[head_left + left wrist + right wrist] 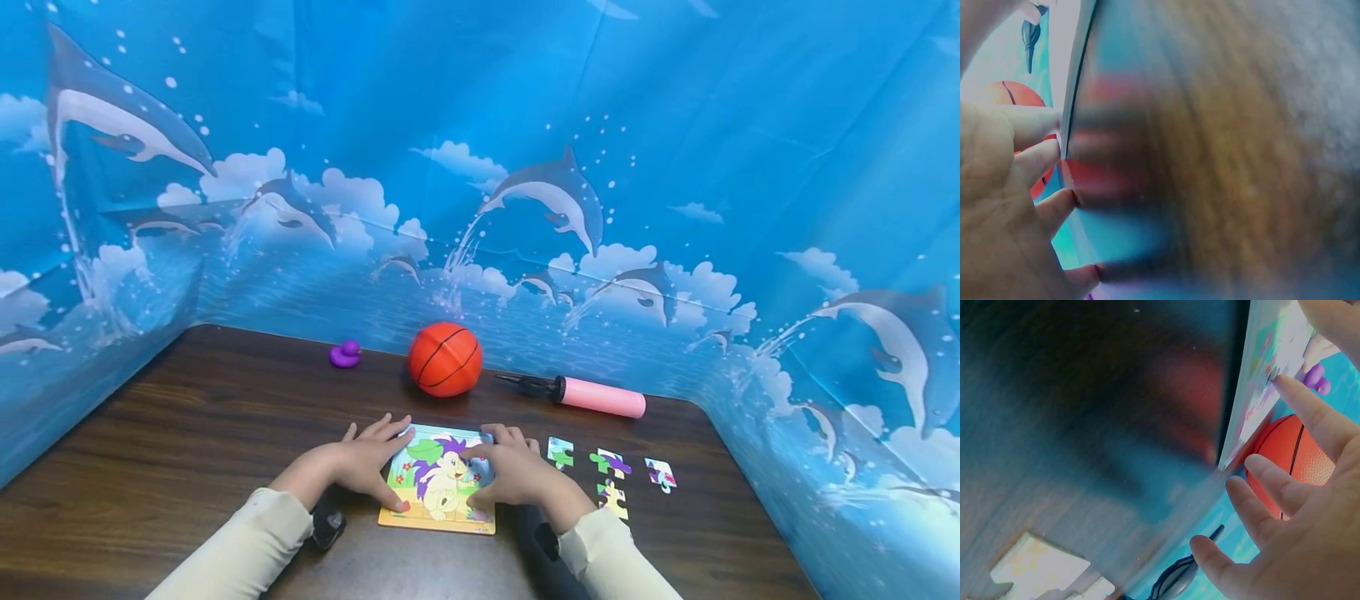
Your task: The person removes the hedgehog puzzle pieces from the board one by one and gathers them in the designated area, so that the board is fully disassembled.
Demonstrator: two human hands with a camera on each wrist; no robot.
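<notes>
Fingers of left hand (pixel 366 460) and right hand (pixel 517 468) spread, loosely extended, over the rectangular multicoloured cartoon jigsaw (pixel 442 492), head view's lower centre. Left wrist: fingertips at its edge could push it askew. Right wrist: the fingertip upper right, if dragged, might skid it sideways.

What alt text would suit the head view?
A person's left hand and right hand touch a cartoon puzzle on a dark table. Loose pieces lie at right; behind are a purple duck, an orange ball and a pink pump.
</notes>
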